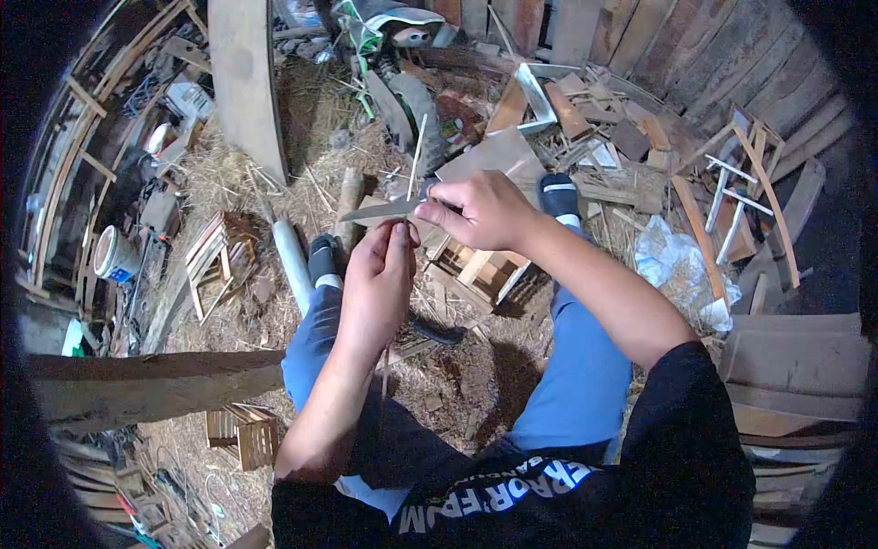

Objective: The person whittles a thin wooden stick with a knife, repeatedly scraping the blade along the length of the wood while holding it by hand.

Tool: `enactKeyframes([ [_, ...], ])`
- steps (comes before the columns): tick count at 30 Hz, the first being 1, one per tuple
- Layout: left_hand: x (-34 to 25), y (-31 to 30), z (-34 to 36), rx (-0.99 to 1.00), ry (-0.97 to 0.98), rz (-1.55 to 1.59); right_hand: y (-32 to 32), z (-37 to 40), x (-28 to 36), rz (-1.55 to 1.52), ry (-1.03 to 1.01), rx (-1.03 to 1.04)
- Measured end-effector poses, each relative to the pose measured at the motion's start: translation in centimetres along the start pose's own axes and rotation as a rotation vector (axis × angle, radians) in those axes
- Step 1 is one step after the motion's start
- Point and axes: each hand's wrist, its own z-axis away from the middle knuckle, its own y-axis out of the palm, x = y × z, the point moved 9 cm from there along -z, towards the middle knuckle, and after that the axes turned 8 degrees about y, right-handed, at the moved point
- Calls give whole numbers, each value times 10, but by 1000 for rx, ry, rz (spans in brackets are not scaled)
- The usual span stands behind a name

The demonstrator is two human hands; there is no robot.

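My right hand (485, 210) is closed round a knife, its blade (373, 212) pointing left just above my left fingers. A thin strip of wood (417, 157) stands up from my left hand (375, 284), which pinches it between thumb and fingers. The blade crosses the strip close to my left fingertips, and the strip's lower end shows below the hand. Beneath my hands, a small slatted wooden crate (480, 274) sits on the floor between my legs, partly covered by my right hand.
Straw and shavings cover the floor. Small slatted frames (219, 259) and a crate (245, 437) lie at left, near a white bucket (117, 254). A wide board (245, 82) leans at the back. Scrap wood (594, 119) and a plastic bag (672, 261) are at right.
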Motion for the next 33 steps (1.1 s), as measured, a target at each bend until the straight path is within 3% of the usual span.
enactKeyframes([
  [4,-14,2,3,-19,105,-173,-1,2,1,74,-49,11],
  [7,-10,1,5,-2,111,-183,-11,-6,-31,-10,180,-36],
  [9,-4,0,6,-5,23,-150,-12,-4,-31,4,107,-36],
  [12,-17,1,6,-3,161,-326,-2,4,-7,51,-22,12],
  [15,-14,-1,8,18,115,-279,-18,-12,-41,-116,168,-41],
  [19,-15,-2,9,30,145,-319,0,4,-2,52,-84,3],
  [23,-9,-9,10,69,97,-346,-16,-15,-47,-67,80,-81],
  [24,-6,-9,11,73,112,-357,-2,-7,-55,-156,289,37],
  [27,-13,-9,17,54,138,-343,-1,0,-13,115,104,115],
  [29,-7,-17,16,31,81,-314,-10,-14,-59,-52,225,-27],
  [33,-16,-15,22,56,134,-437,7,-2,-24,89,46,58],
])
